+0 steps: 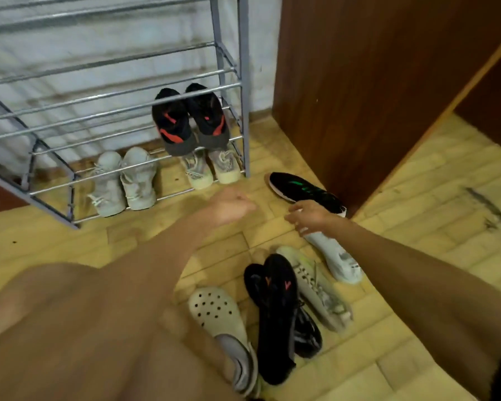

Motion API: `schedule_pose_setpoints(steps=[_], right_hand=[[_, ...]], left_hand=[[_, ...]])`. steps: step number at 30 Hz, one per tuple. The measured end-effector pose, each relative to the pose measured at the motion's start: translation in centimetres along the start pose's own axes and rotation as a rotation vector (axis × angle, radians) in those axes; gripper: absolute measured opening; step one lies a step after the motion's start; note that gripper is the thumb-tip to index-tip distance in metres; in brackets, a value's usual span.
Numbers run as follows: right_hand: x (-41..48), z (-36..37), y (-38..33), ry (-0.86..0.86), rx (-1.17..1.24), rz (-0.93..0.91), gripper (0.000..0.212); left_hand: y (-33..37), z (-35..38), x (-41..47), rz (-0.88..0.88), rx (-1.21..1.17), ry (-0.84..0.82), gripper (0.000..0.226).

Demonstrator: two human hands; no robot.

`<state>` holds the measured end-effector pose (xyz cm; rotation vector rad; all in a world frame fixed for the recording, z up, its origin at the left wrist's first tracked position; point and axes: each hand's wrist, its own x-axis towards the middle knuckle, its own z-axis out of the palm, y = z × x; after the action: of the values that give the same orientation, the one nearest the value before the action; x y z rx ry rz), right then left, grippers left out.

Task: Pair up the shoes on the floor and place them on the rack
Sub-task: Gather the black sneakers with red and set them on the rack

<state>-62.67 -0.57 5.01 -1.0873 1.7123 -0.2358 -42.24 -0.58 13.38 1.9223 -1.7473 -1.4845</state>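
Three pairs racked, loose shoes on floor

Rack (245, 82), upper left of frame: black-red pair (190, 120) on a middle shelf, two pale pairs (125, 180) below. Left hand (232, 205), centre, fingers curled in, holding nothing. Right hand (310, 217), fingers spread, reaches over a white shoe (339, 259) beside a black-green shoe (304, 191). More loose shoes (275, 311) lie lower centre.

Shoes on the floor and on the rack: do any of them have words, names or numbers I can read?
No words or numbers can be read anywhere.
black shoe: green stripes only, no letters.
black pair on the rack: red marks only, no letters.
black shoes on the floor: small red marks, too blurred to read.
white clog: just holes.
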Motion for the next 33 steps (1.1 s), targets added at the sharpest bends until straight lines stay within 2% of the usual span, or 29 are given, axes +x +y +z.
schedule_pose_setpoints(steps=[4,8,11,13,17,21,23,25,27,28,30,33], right_hand=[[-2.9,4.0,8.1,-0.047,-0.053,0.148,0.048],[-4.8,9.0,12.9,-0.124,-0.079,0.286,0.040],[-4.8,11.5,13.3,-0.011,-0.095,0.251,0.030],[-4.6,11.8,12.6,0.058,-0.137,0.207,0.031],[-4.3,10.7,10.1,0.081,-0.166,0.170,0.038],[-4.9,7.9,6.1,0.080,-0.067,0.107,0.028],[-5.4,6.2,3.4,0.077,0.032,0.018,0.022],[-6.1,4.5,0.3,0.076,0.130,-0.086,0.017],[-6.9,3.1,-3.1,0.064,0.211,-0.181,0.018],[-7.5,2.5,-4.9,0.051,0.253,-0.225,0.018],[-8.9,1.5,-8.4,0.036,0.336,-0.302,0.018],[-11.3,0.5,-12.9,0.067,0.377,-0.399,0.027]], left_hand=[[-1.8,4.0,-2.3,0.041,0.144,-0.112,0.034],[-3.1,4.2,-3.0,0.035,0.184,-0.128,0.033],[-3.9,3.4,-3.0,-0.004,0.208,-0.117,0.026],[-4.1,3.2,-3.2,-0.020,0.216,-0.124,0.024],[-3.9,3.3,-4.0,-0.023,0.250,-0.159,0.026],[-3.6,2.9,-4.8,-0.029,0.273,-0.150,0.014],[-3.4,2.6,-5.3,-0.043,0.233,-0.113,0.021],[-3.5,1.9,-6.0,-0.088,0.180,-0.084,0.039],[-3.6,1.0,-6.7,-0.167,0.074,-0.064,0.060],[-3.5,0.3,-7.0,-0.196,0.001,-0.057,0.062],[-3.0,-1.2,-7.7,-0.175,-0.180,-0.019,0.052],[-1.8,-3.6,-9.1,-0.039,-0.376,0.096,0.037]])
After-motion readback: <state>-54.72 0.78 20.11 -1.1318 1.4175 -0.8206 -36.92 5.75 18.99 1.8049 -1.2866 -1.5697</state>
